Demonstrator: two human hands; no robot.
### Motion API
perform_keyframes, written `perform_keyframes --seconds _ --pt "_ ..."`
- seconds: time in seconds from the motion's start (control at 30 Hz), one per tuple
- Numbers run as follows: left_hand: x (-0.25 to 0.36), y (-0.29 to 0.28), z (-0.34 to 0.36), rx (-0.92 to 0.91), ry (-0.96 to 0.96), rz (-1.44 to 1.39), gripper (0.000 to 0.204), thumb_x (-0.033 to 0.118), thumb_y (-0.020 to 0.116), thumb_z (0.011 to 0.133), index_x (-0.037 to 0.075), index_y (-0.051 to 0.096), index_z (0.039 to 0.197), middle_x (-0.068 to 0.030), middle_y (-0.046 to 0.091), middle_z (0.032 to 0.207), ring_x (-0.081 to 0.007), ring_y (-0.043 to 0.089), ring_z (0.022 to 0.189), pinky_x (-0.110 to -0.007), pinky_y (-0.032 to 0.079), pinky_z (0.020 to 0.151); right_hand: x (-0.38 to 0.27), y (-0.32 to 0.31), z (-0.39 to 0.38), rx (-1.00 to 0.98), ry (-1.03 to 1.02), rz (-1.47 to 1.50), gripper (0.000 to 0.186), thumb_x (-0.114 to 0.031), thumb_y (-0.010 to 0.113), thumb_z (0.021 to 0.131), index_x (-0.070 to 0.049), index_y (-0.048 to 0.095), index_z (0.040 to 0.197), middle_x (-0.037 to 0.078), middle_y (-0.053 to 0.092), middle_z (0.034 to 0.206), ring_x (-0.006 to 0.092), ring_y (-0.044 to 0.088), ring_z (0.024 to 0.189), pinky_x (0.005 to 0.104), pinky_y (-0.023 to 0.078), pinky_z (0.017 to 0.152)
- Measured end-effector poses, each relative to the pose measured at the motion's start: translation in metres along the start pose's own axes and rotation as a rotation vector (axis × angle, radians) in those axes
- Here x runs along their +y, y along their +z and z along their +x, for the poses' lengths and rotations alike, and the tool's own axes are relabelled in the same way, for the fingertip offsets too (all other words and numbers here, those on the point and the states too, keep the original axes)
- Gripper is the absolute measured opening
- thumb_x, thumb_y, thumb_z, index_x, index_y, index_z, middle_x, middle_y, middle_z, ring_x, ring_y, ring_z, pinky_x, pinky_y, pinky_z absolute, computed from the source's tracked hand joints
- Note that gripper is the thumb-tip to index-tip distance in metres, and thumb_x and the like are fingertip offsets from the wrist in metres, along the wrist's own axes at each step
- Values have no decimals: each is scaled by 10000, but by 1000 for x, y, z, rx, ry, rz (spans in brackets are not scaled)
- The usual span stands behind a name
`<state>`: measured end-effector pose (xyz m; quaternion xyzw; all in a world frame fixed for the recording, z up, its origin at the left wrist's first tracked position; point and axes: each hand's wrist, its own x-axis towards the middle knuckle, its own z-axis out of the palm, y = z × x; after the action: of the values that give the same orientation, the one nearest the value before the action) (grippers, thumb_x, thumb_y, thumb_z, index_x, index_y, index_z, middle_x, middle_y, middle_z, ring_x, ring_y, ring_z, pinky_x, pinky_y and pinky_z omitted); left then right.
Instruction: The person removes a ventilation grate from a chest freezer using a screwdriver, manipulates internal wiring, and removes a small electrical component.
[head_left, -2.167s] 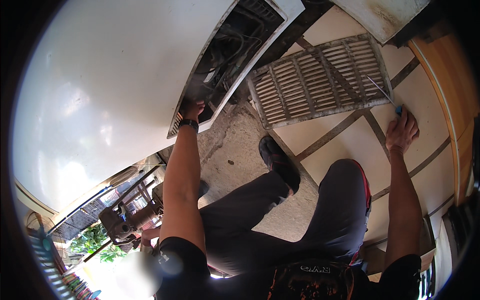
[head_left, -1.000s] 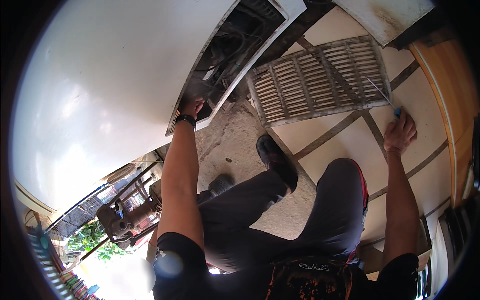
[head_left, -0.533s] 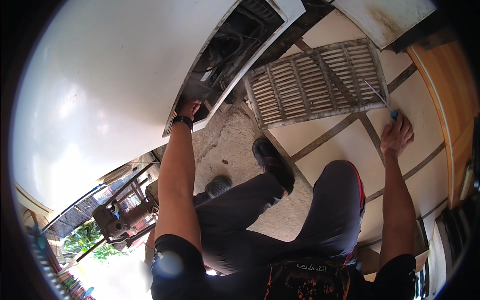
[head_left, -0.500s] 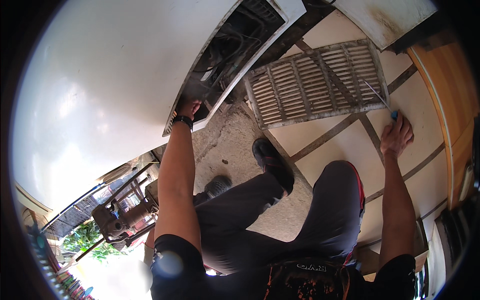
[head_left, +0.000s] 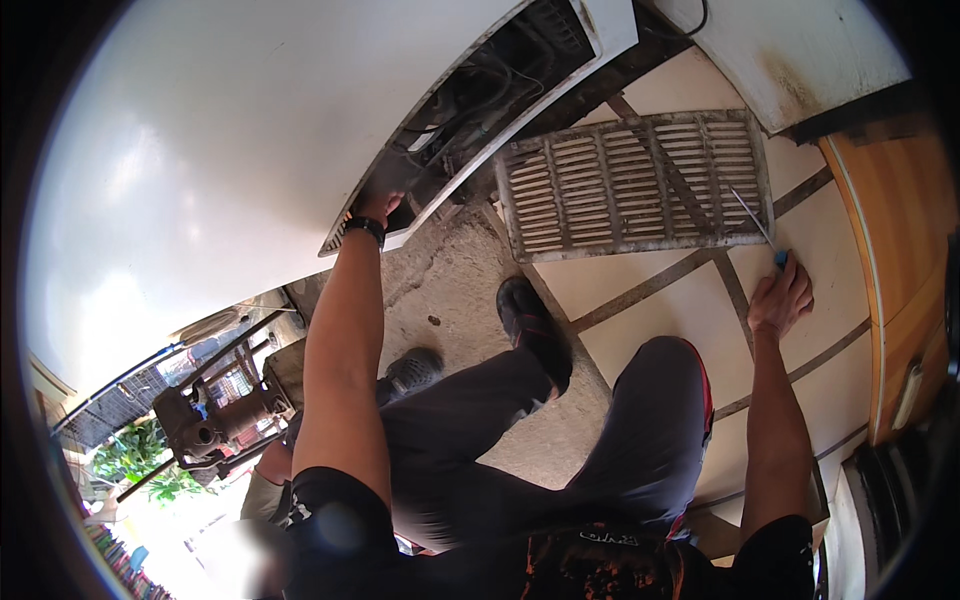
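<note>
Little is changed, so reaching seems sustained: left of the grille (head_left: pixel 635 185), the left hand (head_left: pixel 380 204) is half-curled inside an opening (head_left: pixel 480 98), hold untellable; grille-right, a screwdriver (head_left: pixel 780 259) is lightly gripped by the right hand (head_left: pixel 783 300).

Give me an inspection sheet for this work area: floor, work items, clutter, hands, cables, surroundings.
Floor: pale tiles with dark joints, beside rough concrete.
Work items: white appliance, its compartment open; slotted grille lying on the tiles; screwdriver, shaft over the grille's edge.
Clutter: rusty metal fixture, lower left.
Hands: left hand inside the compartment, grip unclear; right hand at the screwdriver's blue handle, grip unclear.
Cables: dark wires or tubes in the compartment; black cable at upper right.
Surroundings: wood-finish panel at right; green foliage at lower left.
</note>
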<state>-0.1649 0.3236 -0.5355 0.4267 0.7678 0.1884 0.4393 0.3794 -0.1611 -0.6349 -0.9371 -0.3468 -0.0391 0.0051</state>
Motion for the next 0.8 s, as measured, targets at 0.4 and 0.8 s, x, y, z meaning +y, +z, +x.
perform_keyframes --seconds 0.4,0.8 --pt "10 5 -11 53 1 33 393 500 395 1035 206 533 1256 17 587 783 -104 610 647 -282 540 618 -12 -5 -2 38 -28 -4 580 -288 532 907 -206 399 1466 60 422 1402 291 350 1330 545 265 1075" --pt "10 21 -28 133 150 90 278 362 474 1018 149 564 1173 -31 611 752 -134 622 575 -273 551 535 -11 0 -6 133 -63 -29 568 -278 536 894 -199 424 1445 63 460 1353 300 397 1288 547 298 1050"
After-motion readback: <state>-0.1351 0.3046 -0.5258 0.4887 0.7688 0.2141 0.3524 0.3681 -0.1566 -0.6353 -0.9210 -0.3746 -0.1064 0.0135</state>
